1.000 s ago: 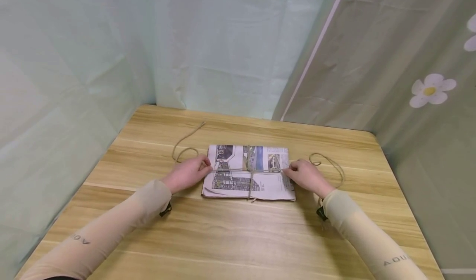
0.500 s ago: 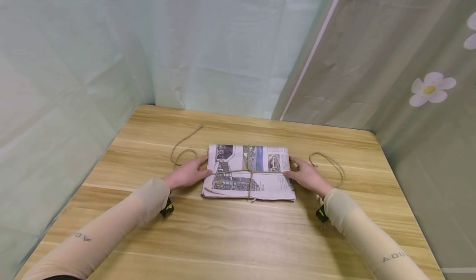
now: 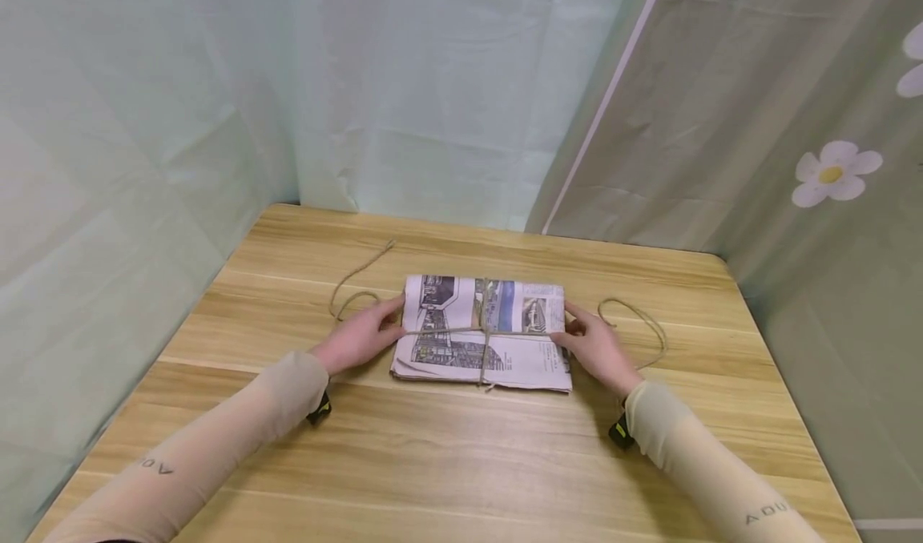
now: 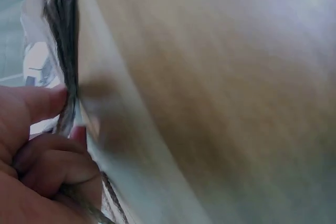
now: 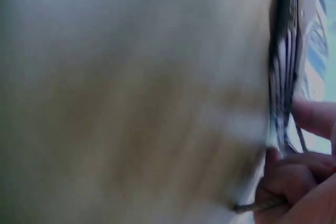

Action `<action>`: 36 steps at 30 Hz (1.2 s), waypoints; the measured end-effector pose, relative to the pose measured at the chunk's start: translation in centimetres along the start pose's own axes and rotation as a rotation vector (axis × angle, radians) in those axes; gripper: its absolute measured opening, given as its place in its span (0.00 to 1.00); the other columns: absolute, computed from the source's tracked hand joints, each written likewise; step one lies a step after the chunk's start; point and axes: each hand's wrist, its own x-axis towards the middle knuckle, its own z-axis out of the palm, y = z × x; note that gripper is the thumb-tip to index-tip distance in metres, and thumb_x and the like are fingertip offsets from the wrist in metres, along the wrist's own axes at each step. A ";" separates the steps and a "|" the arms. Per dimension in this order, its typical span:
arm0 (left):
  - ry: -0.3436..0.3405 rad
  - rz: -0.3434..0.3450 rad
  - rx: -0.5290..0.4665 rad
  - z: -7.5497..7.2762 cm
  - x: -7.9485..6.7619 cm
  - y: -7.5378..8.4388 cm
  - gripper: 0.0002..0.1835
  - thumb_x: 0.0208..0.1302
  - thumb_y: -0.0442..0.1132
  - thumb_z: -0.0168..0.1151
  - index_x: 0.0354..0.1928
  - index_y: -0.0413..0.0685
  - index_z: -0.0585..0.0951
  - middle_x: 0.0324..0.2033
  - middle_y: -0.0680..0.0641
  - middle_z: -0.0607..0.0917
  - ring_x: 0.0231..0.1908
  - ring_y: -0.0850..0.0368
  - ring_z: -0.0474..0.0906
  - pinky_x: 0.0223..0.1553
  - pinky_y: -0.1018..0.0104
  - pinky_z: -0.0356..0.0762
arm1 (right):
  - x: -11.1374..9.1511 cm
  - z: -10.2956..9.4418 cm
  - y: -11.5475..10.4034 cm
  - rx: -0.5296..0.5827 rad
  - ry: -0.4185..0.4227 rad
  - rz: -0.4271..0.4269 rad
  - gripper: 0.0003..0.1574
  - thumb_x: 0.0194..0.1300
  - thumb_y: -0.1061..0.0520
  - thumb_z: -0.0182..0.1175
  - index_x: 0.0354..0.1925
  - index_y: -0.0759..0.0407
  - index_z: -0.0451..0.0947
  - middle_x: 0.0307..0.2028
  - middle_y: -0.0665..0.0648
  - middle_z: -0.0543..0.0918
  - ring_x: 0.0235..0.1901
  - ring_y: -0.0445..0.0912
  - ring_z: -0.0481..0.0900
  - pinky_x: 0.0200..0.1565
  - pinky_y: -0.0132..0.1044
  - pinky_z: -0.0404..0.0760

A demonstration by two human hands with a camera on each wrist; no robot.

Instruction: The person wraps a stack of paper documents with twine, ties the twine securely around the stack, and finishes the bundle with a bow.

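A folded stack of newspapers (image 3: 526,359) lies at the middle of the table, bound crosswise with brown twine (image 3: 486,331). At its left edge my left hand (image 3: 358,339) pinches it, the thumb near the crosswise strand. My right hand (image 3: 598,349) grips the opposite edge in the same way. From the side, the left wrist view has the layered paper edge (image 4: 64,30) between thumb and curled fingers, with twine (image 4: 113,198) running by the hand. The right wrist view has the paper layers (image 5: 286,61) beside my thumb, and a twine strand (image 5: 260,205) coming out under the fingers.
A loose twine end (image 3: 360,269) curls on the wooden table (image 3: 461,463) beyond my left hand. Another twine loop (image 3: 649,319) lies right of my right hand. Pale curtains (image 3: 447,110) hang behind the table, a flowered one (image 3: 793,287) on the right.
Both hands have spread their fingers from the twine to around the stack's side edges. The stack's far edge has risen slightly, and the loose twine ends stay almost where they were.
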 end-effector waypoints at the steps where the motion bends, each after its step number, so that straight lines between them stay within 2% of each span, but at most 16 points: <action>1: 0.013 0.007 -0.003 0.0 0.0 -0.1 0.37 0.71 0.48 0.60 0.76 0.47 0.58 0.63 0.35 0.74 0.60 0.38 0.72 0.61 0.43 0.69 | -0.1 0.1 0.1 0.028 0.019 -0.010 0.46 0.67 0.49 0.65 0.76 0.52 0.57 0.50 0.63 0.81 0.50 0.54 0.78 0.52 0.48 0.77; 3: 0.038 0.016 -0.017 0.0 0.1 -0.3 0.38 0.71 0.49 0.60 0.77 0.51 0.57 0.71 0.39 0.65 0.66 0.37 0.64 0.66 0.41 0.62 | -0.2 0.4 0.1 0.110 0.044 -0.010 0.46 0.67 0.51 0.65 0.77 0.50 0.55 0.54 0.64 0.79 0.54 0.56 0.77 0.54 0.49 0.77; 5: 0.052 0.026 -0.053 0.0 0.2 -0.4 0.39 0.71 0.48 0.60 0.78 0.53 0.55 0.72 0.41 0.64 0.67 0.39 0.63 0.67 0.42 0.61 | -0.4 0.5 0.0 0.193 0.062 0.011 0.46 0.68 0.52 0.64 0.77 0.48 0.55 0.56 0.65 0.78 0.55 0.56 0.77 0.52 0.48 0.78; 8: 0.060 0.015 -0.129 0.0 0.4 -0.5 0.39 0.70 0.46 0.62 0.78 0.56 0.55 0.68 0.41 0.70 0.65 0.42 0.68 0.67 0.44 0.62 | -0.5 0.6 -0.1 0.268 0.070 0.047 0.45 0.68 0.54 0.64 0.77 0.45 0.55 0.52 0.65 0.80 0.50 0.54 0.79 0.44 0.43 0.81; 12: 0.062 -0.020 -0.203 0.0 0.6 -0.4 0.41 0.68 0.44 0.64 0.78 0.55 0.56 0.57 0.40 0.81 0.59 0.44 0.75 0.65 0.44 0.64 | -0.4 0.5 -0.2 0.262 0.070 0.054 0.44 0.68 0.55 0.64 0.76 0.46 0.57 0.46 0.63 0.83 0.40 0.50 0.79 0.34 0.37 0.78; 16: 0.050 -0.031 -0.250 0.0 0.8 -0.5 0.42 0.67 0.42 0.65 0.77 0.45 0.55 0.51 0.41 0.84 0.57 0.43 0.76 0.66 0.42 0.62 | -0.3 0.2 -0.4 0.248 0.069 0.051 0.44 0.67 0.56 0.65 0.75 0.53 0.57 0.45 0.64 0.83 0.40 0.49 0.79 0.36 0.34 0.78; 18: 0.033 -0.048 -0.299 0.0 0.9 -0.7 0.40 0.67 0.42 0.65 0.75 0.39 0.57 0.51 0.41 0.84 0.56 0.46 0.77 0.66 0.47 0.64 | -0.3 0.0 -0.6 0.262 0.064 0.057 0.44 0.67 0.57 0.65 0.75 0.58 0.57 0.46 0.65 0.83 0.43 0.50 0.79 0.40 0.35 0.78; 20: 0.001 -0.080 -0.381 0.0 1.1 -1.0 0.37 0.67 0.41 0.65 0.72 0.35 0.62 0.52 0.40 0.84 0.49 0.51 0.80 0.57 0.55 0.75 | -0.1 -0.2 -0.6 0.276 0.054 0.059 0.44 0.66 0.58 0.65 0.73 0.64 0.57 0.47 0.66 0.83 0.46 0.51 0.80 0.46 0.36 0.79; 22: -0.049 -0.132 -0.485 0.3 1.6 -1.6 0.34 0.67 0.42 0.65 0.70 0.35 0.67 0.51 0.41 0.84 0.35 0.59 0.79 0.39 0.64 0.81 | 0.2 -0.3 -0.5 0.286 0.033 0.061 0.42 0.67 0.58 0.64 0.72 0.67 0.58 0.48 0.66 0.83 0.48 0.52 0.80 0.50 0.38 0.79; 24: -0.102 -0.171 -0.594 0.7 2.3 -2.4 0.31 0.66 0.42 0.65 0.67 0.36 0.71 0.48 0.41 0.83 0.24 0.64 0.71 0.24 0.71 0.74 | 0.6 -0.3 -0.1 0.285 0.017 0.068 0.40 0.67 0.58 0.64 0.71 0.68 0.61 0.49 0.66 0.84 0.48 0.52 0.81 0.52 0.39 0.78; 25: -0.120 -0.185 -0.620 0.6 2.3 -2.4 0.29 0.66 0.42 0.66 0.66 0.37 0.72 0.47 0.41 0.83 0.22 0.63 0.68 0.20 0.71 0.70 | 0.6 -0.5 -0.2 0.284 0.004 0.067 0.39 0.67 0.58 0.64 0.70 0.68 0.62 0.49 0.66 0.84 0.48 0.52 0.82 0.53 0.40 0.78; 27: -0.147 -0.187 -0.642 0.1 2.3 -2.3 0.26 0.66 0.43 0.66 0.63 0.40 0.76 0.44 0.42 0.82 0.22 0.61 0.67 0.20 0.71 0.68 | 0.6 -0.9 -0.3 0.279 -0.015 0.069 0.38 0.66 0.57 0.65 0.69 0.68 0.65 0.49 0.65 0.84 0.49 0.52 0.82 0.54 0.42 0.77; 28: -0.154 -0.168 -0.629 -0.2 2.3 -2.3 0.25 0.66 0.44 0.66 0.62 0.40 0.77 0.44 0.42 0.82 0.25 0.58 0.70 0.23 0.69 0.71 | 0.5 -1.1 -0.3 0.273 -0.022 0.073 0.38 0.66 0.56 0.65 0.69 0.68 0.66 0.49 0.64 0.84 0.49 0.51 0.82 0.55 0.43 0.76; 32: -0.138 -0.051 -0.440 -1.6 2.4 -2.0 0.18 0.65 0.50 0.66 0.52 0.49 0.83 0.44 0.49 0.84 0.41 0.53 0.77 0.42 0.60 0.77 | 0.4 -2.1 -0.7 0.233 -0.032 0.061 0.37 0.65 0.54 0.67 0.66 0.70 0.68 0.49 0.65 0.84 0.49 0.52 0.82 0.55 0.44 0.77; 35: -0.111 0.036 -0.304 -2.5 2.4 -1.6 0.13 0.66 0.51 0.65 0.45 0.53 0.84 0.41 0.52 0.85 0.43 0.53 0.79 0.47 0.57 0.78 | 0.4 -2.8 -1.0 0.177 -0.015 0.028 0.33 0.64 0.53 0.68 0.61 0.70 0.72 0.48 0.65 0.84 0.47 0.52 0.82 0.48 0.41 0.81; 36: -0.100 0.062 -0.293 -2.7 2.4 -1.4 0.11 0.66 0.49 0.65 0.44 0.52 0.84 0.41 0.52 0.86 0.42 0.53 0.80 0.46 0.57 0.79 | 0.4 -3.1 -1.1 0.163 -0.004 0.017 0.31 0.64 0.53 0.68 0.59 0.70 0.74 0.47 0.65 0.84 0.46 0.52 0.83 0.46 0.40 0.82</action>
